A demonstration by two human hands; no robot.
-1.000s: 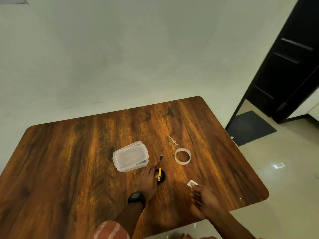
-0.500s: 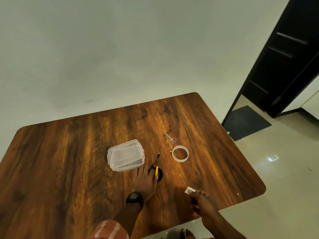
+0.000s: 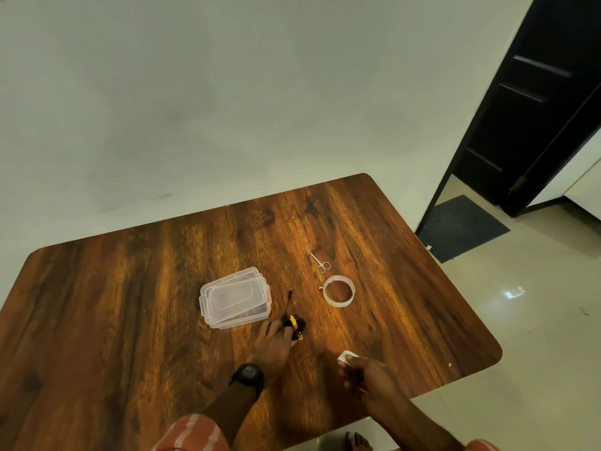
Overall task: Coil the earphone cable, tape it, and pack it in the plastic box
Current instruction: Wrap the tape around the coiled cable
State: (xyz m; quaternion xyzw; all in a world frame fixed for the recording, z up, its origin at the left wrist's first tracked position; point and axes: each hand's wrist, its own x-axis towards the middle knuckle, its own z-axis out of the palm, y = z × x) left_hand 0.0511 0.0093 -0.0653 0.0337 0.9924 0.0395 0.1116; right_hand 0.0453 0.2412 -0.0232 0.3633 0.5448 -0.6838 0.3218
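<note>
The black and yellow coiled earphone cable (image 3: 296, 326) lies on the wooden table (image 3: 130, 304), one loose end pointing away from me. My left hand (image 3: 272, 348), with a black watch on the wrist, presses its fingertips on the coil. To the right, my right hand (image 3: 369, 374) pinches a small white piece of tape (image 3: 345, 356) just above the table. The clear plastic box (image 3: 234, 297) sits shut with its lid on, just left of the coil.
A roll of white tape (image 3: 338, 290) lies right of the coil, and small scissors (image 3: 320, 263) lie behind it. The table's right edge drops to a tiled floor. A dark door stands at the far right.
My left hand stays on the coil, and the yellow part now lies more tilted. My right hand keeps hold of the tape piece near the table's front.
</note>
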